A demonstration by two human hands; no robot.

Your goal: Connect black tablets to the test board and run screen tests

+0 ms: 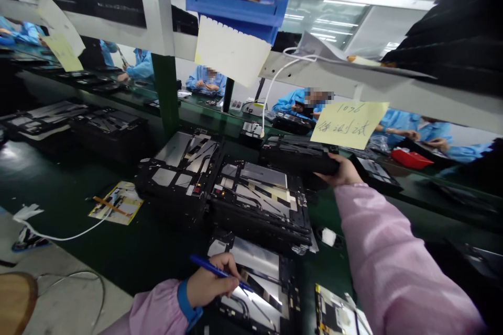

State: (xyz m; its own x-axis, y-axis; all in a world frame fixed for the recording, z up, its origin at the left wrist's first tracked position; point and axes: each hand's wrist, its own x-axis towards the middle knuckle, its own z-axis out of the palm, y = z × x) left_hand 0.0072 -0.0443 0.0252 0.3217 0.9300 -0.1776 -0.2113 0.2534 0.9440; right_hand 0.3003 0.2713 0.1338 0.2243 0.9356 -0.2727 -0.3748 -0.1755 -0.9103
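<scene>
My left hand (pixel 214 280), with a blue band at the wrist, is closed around a blue pen (pixel 205 263). The pen's tip points down over an opened tablet-like device (pixel 259 255) with silver plates, lying in front of me. Stretched forward, my right hand (pixel 346 171) grips the near right end of a black slab-like device (pixel 298 159) with dark strips on top. What lies under that slab is mostly hidden. Two stacks of similar opened devices stand between my hands: the middle stack (pixel 261 188) and the left stack (pixel 183 159).
A white cable (pixel 74 239) runs to a small board (pixel 121 203) on the green bench (pixel 129 251). At lower right lies a battery-like part (pixel 338 314). Above hang a blue bin (pixel 236 8) and a yellow note (pixel 349 124). People in blue sleeves work across the bench.
</scene>
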